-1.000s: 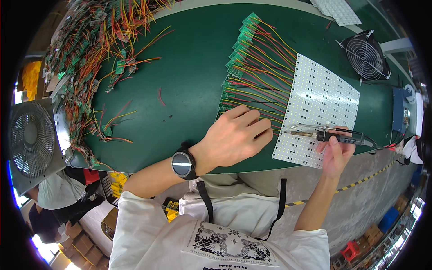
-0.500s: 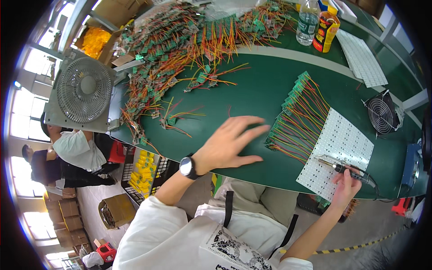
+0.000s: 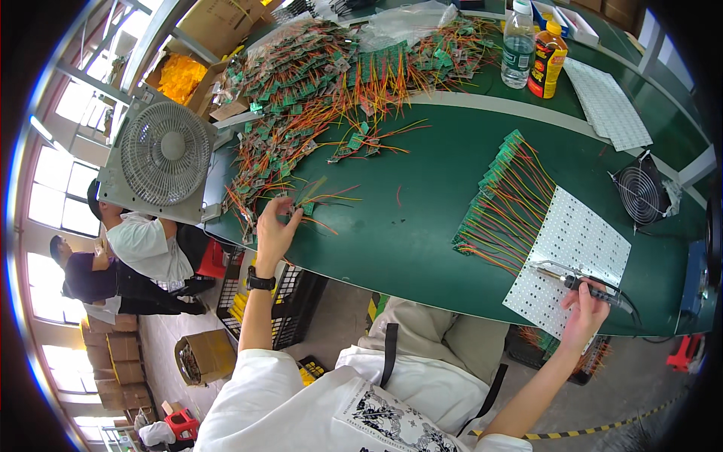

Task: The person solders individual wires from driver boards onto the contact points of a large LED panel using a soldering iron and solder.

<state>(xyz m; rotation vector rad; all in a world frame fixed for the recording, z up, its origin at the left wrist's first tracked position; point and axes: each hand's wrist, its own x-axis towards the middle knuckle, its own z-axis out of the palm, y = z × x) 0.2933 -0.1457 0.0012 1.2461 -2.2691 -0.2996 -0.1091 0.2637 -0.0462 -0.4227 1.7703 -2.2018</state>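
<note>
My left hand [image 3: 276,230], with a dark watch band at its wrist, is at the near left edge of the table beside a few loose small green circuit boards with red and yellow wires [image 3: 307,205]. Its thumb and forefinger are curved and a little apart; I make out nothing held between them. In my right hand [image 3: 584,311] is a soldering iron [image 3: 570,282] with a black handle and thin metal tube, over a white perforated panel [image 3: 580,226]. Left of that panel lies a slanting row of wired green boards [image 3: 486,196], their wires running toward its edge.
A large heap of wired boards [image 3: 301,75] covers the far left. A grey fan [image 3: 166,154] stands at the left edge, a small black fan [image 3: 640,190] at right. Behind are a water bottle [image 3: 517,49], a yellow-capped bottle [image 3: 547,64] and stacked white panels [image 3: 606,102]. Two people [image 3: 143,245] are at left.
My left hand has moved left from mid-table to the loose wired boards, its spread fingers now curled. My right hand keeps the soldering iron over the panel. The view has shifted slightly.
</note>
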